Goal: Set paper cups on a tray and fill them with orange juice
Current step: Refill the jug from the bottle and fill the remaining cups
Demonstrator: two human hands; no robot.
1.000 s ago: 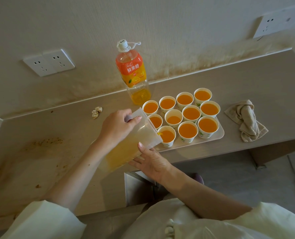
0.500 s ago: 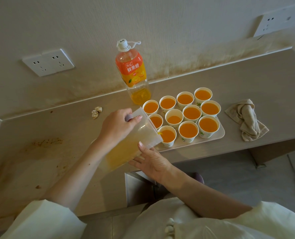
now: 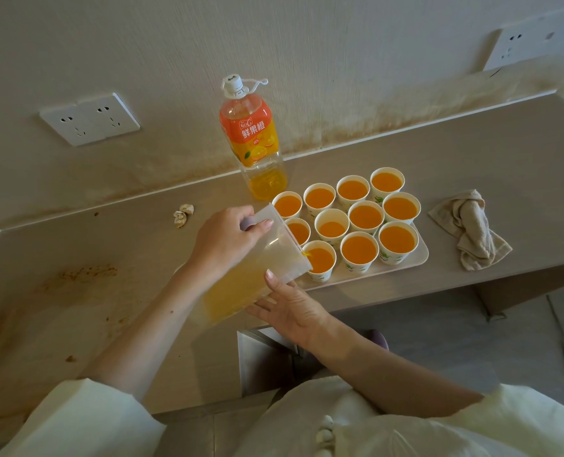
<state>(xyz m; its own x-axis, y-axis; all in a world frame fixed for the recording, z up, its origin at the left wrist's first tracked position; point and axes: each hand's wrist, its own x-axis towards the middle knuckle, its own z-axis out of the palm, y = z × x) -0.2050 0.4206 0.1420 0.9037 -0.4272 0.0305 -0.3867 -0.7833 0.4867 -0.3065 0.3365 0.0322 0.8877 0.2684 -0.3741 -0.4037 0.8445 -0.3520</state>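
The paper cups stand in three rows on a pale tray on the desk, and eleven of them show, all holding orange juice. The middle-row cup second from the left is less full than the rest. Over the front-left cup a clear plastic jug is tipped steeply, its spout at the cup's rim with a small thread of orange juice at the lip. Juice pools in the jug's lower end.

The left hand has its grip closed round the jug's handle near the top, thumb laid along the wall. The right hand is under the jug's lower side, fingers straight and spread beneath it, thumb raised against the wall; its grip is not closed.

Behind the tray, by the wall, stands a capped juice bottle, nearly drained. A crumpled cloth lies right of the tray, a scrap of paper to the left. Two wall sockets sit above.
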